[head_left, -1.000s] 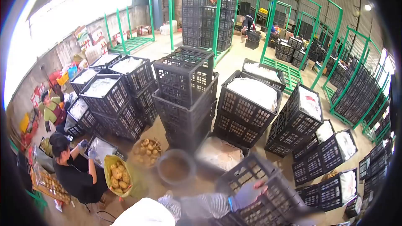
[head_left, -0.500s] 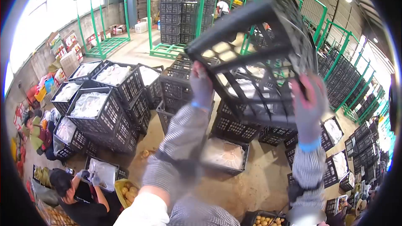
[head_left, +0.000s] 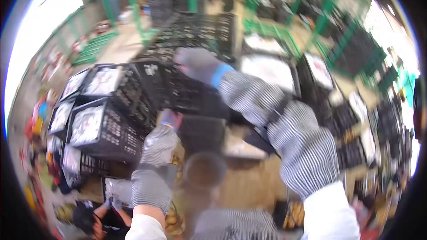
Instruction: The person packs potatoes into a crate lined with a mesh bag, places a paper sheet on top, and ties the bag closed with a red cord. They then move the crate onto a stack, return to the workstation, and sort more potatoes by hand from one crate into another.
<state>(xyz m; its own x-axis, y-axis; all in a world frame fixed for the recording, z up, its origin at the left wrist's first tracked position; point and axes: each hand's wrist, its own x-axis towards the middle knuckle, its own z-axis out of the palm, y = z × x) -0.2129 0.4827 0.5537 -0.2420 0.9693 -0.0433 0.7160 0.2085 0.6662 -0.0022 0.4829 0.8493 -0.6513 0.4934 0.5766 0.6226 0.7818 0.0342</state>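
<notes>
A black plastic crate (head_left: 189, 89) is in front of me at the stack of dark crates, blurred by motion. My right hand (head_left: 198, 64), in a grey glove, reaches across to its upper side with the fingers curled on it. Lower down, my left hand (head_left: 171, 119) has its fingers closed at the crate's near left edge. Exactly where this crate ends and the stack beneath begins is hard to make out.
On the left stand stacked crates with white-covered contents (head_left: 86, 124). More covered crates (head_left: 267, 71) are at the right. A co-worker (head_left: 91, 220) is at the lower left beside an open crate (head_left: 118, 191). Green metal frames (head_left: 95, 46) stand farther back.
The raised crate has come down and left to the stack. My right hand has swung far left across the view, and my left hand has moved lower. The camera view has shifted.
</notes>
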